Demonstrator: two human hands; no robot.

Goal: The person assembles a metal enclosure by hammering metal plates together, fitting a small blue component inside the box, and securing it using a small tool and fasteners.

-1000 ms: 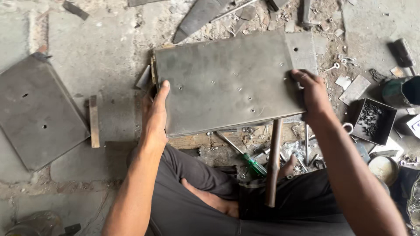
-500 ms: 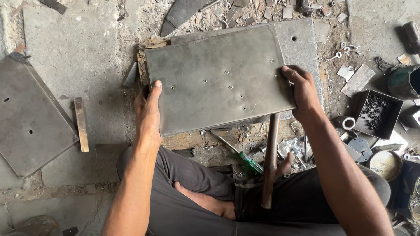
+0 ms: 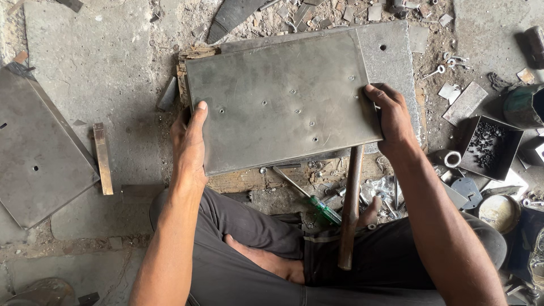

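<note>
At the far left a flat grey steel plate with small holes (image 3: 39, 153) lies on the concrete floor (image 3: 102, 62), and just right of it a short rusty metal bar (image 3: 102, 158) lies apart from everything else. My left hand (image 3: 190, 144) comes next: its fingers are closed round the left edge of the large rectangular grey sheet-metal panel with several punched holes (image 3: 283, 102), thumb flat on top. The panel sits in front of me, tilted slightly, over a worn wooden block (image 3: 195, 54) at its far left corner and another grey slab (image 3: 396, 62) that shows past its right side. Near me, under the panel's near edge, a green-handled screwdriver (image 3: 317, 204) and a long brown wooden handle (image 3: 350, 209) lie among screws and scrap, between the panel and my crossed legs. My right hand (image 3: 394, 119) grips the panel's right edge, fingers curled over it. Further right stand a black square tray of small dark screws (image 3: 490, 147) and a round tin (image 3: 498, 212).
</note>
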